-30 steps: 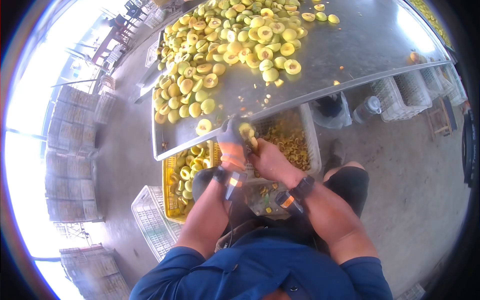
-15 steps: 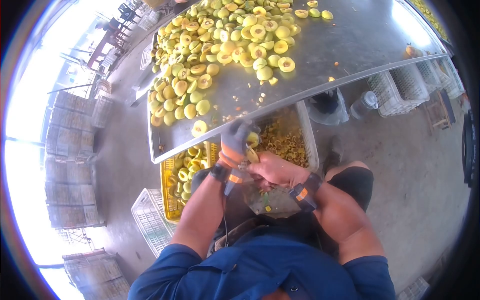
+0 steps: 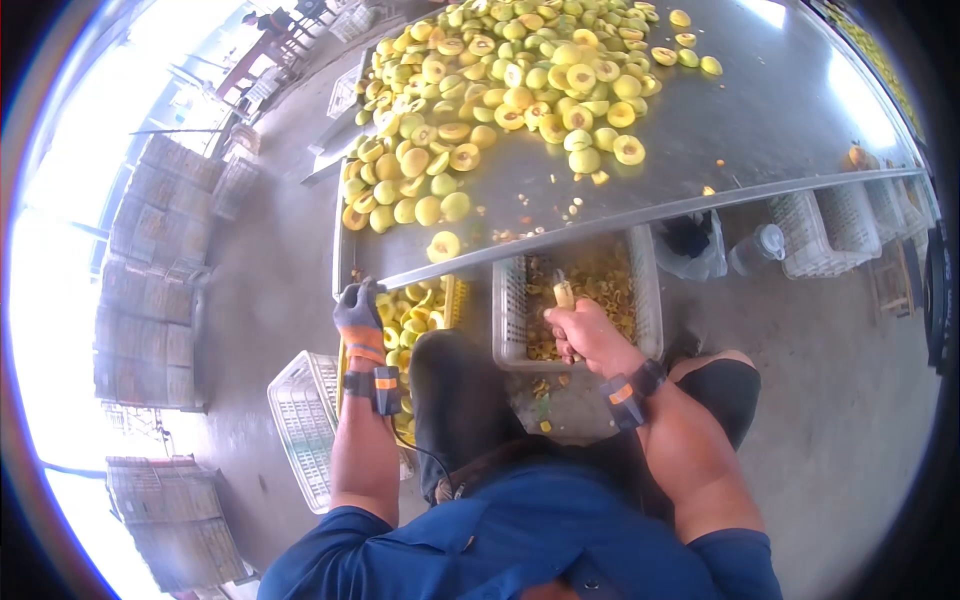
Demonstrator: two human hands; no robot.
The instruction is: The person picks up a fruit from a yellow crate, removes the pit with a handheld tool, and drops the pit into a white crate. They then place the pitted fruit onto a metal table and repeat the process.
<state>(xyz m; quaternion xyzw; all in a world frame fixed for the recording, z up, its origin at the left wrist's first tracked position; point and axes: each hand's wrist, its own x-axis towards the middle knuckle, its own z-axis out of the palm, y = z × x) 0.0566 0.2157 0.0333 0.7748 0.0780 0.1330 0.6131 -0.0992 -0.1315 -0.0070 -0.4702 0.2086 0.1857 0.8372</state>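
My left hand (image 3: 360, 315), in a grey and orange glove, is at the table's left front corner, beside the yellow crate (image 3: 458, 300). Its fingers are loosely bent and slightly apart, with no fruit visible in them. My bare right hand (image 3: 590, 335) is closed around the pale handle of a small pitting tool (image 3: 564, 293), whose metal tip points up and away. Under that tool stands a white crate (image 3: 510, 310) containing brownish fruit scraps. Halved yellow-green fruit (image 3: 415, 318) partly fills the yellow crate.
A metal table (image 3: 700, 130) spans the front, bearing a large pile of halved fruit (image 3: 520, 95). One half (image 3: 443, 246) lies near its edge. A white basket (image 3: 305, 425) sits at left on the floor. More baskets (image 3: 825, 235) and a clear plastic jug (image 3: 757, 248) are at right.
My hands have parted. The left has moved left to the table corner, and the fruit at it before no longer shows there. The right has shifted right with the tool. The view has shifted.
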